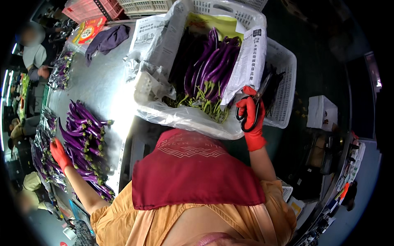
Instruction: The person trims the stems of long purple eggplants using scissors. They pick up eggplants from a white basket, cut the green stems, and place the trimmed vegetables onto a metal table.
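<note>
My right hand point(252, 115), in a red rubber glove, holds black-handled scissors point(250, 123) at the right rim of a white plastic crate point(212, 130). The blades point up and away from me. Newspaper and clear plastic line the crate, and long purple eggplants point(212, 67) lie in it with their green stems towards me. My left hand point(59, 153), also red-gloved, reaches over the far left side of the metal table, touching or close to plastic-wrapped eggplants point(46, 153); its fingertips are hard to make out. Loose eggplants point(83, 132) lie piled between that hand and the crate.
A purple cloth point(107, 41) and a red-and-yellow package point(89, 30) lie on the metal table point(95, 80). A second white crate point(287, 89) with eggplants stands right of the first. Pink crates point(92, 10) are at the upper left. Other people are beyond the table's left side.
</note>
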`<action>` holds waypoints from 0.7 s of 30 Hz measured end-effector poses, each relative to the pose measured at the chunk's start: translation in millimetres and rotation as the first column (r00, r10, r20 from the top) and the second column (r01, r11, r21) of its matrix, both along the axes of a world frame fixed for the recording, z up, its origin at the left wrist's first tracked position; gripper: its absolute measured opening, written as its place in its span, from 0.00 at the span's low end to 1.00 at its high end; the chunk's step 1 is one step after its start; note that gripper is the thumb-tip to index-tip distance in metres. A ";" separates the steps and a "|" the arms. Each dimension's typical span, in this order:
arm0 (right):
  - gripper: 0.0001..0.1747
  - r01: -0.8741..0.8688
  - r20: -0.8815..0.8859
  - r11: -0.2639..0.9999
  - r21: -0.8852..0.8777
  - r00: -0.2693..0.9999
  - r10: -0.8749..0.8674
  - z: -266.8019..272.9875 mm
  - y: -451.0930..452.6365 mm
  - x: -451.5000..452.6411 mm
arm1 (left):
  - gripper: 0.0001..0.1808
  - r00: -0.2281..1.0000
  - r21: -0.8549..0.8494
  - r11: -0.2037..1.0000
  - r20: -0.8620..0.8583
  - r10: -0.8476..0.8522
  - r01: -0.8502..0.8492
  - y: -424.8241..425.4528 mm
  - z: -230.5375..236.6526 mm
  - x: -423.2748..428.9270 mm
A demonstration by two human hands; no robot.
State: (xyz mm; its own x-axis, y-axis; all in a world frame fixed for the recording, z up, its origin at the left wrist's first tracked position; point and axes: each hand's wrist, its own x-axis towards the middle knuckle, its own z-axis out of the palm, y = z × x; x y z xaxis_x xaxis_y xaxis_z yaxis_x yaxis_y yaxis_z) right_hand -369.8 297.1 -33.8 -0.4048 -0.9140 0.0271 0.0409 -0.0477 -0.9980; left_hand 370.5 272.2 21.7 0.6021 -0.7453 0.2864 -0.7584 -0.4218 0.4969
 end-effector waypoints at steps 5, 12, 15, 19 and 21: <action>0.17 0.063 -0.010 0.998 -0.033 0.998 -0.063 -6.4 -4.2 5.7 | 0.22 0.585 -0.219 0.705 -0.424 -0.692 0.675 -144.7 51.6 -279.1; 0.16 0.132 0.009 0.990 0.043 0.991 -0.132 -13.1 -6.4 2.8 | 0.33 0.138 0.254 -0.005 -0.542 -0.829 0.967 -215.2 -113.1 -574.4; 0.18 0.178 0.119 0.977 0.115 0.974 -0.191 -12.0 -5.2 4.5 | 0.42 0.248 0.420 0.128 -0.246 -0.937 0.898 -225.7 -201.9 -646.3; 0.18 0.245 0.144 0.958 0.150 0.953 -0.266 -16.3 -3.2 6.8 | 0.44 0.432 0.469 0.265 -0.296 -0.852 0.843 -228.8 -248.9 -684.1; 0.18 0.261 0.202 0.953 0.152 0.936 -0.288 -21.5 -2.8 9.9 | 0.49 0.366 0.331 0.227 -0.460 -0.809 0.916 -243.8 -271.4 -679.0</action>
